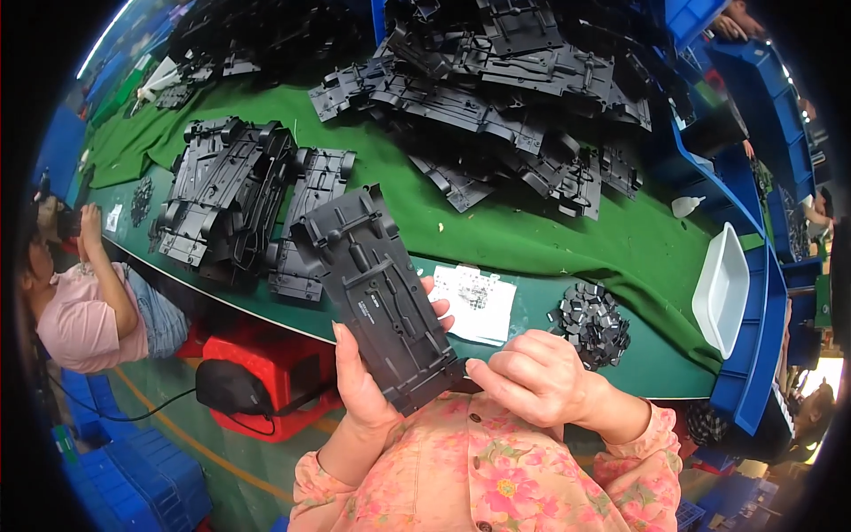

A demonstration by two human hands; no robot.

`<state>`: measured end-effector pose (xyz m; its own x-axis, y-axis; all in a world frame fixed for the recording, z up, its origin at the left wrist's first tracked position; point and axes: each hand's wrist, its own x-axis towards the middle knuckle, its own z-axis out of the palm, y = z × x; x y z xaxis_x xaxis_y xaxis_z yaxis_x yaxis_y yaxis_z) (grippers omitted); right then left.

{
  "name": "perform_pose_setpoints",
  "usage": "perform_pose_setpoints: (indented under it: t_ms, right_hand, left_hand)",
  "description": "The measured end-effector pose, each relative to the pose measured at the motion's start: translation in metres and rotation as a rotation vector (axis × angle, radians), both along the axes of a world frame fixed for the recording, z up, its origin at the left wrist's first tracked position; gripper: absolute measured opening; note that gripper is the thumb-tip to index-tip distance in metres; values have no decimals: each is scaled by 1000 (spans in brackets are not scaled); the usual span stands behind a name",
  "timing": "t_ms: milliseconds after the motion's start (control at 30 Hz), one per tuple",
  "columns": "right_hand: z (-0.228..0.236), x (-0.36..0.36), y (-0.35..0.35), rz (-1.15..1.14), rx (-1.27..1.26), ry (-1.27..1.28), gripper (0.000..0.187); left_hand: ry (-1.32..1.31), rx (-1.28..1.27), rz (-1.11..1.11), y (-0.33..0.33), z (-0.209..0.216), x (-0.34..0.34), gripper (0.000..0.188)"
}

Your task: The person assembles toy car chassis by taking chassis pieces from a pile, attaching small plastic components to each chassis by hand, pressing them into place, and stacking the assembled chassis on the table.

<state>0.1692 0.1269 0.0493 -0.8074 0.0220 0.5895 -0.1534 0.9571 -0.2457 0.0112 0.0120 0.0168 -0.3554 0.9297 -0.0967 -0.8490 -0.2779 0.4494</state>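
Note:
My left hand (362, 390) grips a black plastic toy car chassis (381, 297) from its left side, fingertips showing past its right edge. The chassis is tilted above the table's front edge, with ribs and wheel arches facing up. My right hand (536, 377) is closed at the chassis's lower right corner, thumb and forefinger close to a dark bit there. Whether that bit is a separate part or the chassis corner, I cannot make out. Right of the chassis, a heap of small black parts (592, 326) lies on the table, beside a white paper sheet (498, 312).
More black chassis (213, 191) lean together at the left, and a large pile (479, 106) covers the back. Green cloth (425, 217) lies beneath. At right are a white tray (743, 284), a small bottle (685, 207) and blue racks (753, 355). Another person (93, 315) sits far left.

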Motion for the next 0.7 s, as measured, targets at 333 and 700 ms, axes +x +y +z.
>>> perform_pose_setpoints:
  t_ms: [333, 700]
  right_hand:
    - [0, 2, -4, 24, 42, -119, 32]
    - [-6, 0, -8, 36, 63, -95, 33]
  left_hand:
    - [99, -23, -15, -1, 3, 0, 85]
    - [91, 9, -21, -7, -1, 2, 86]
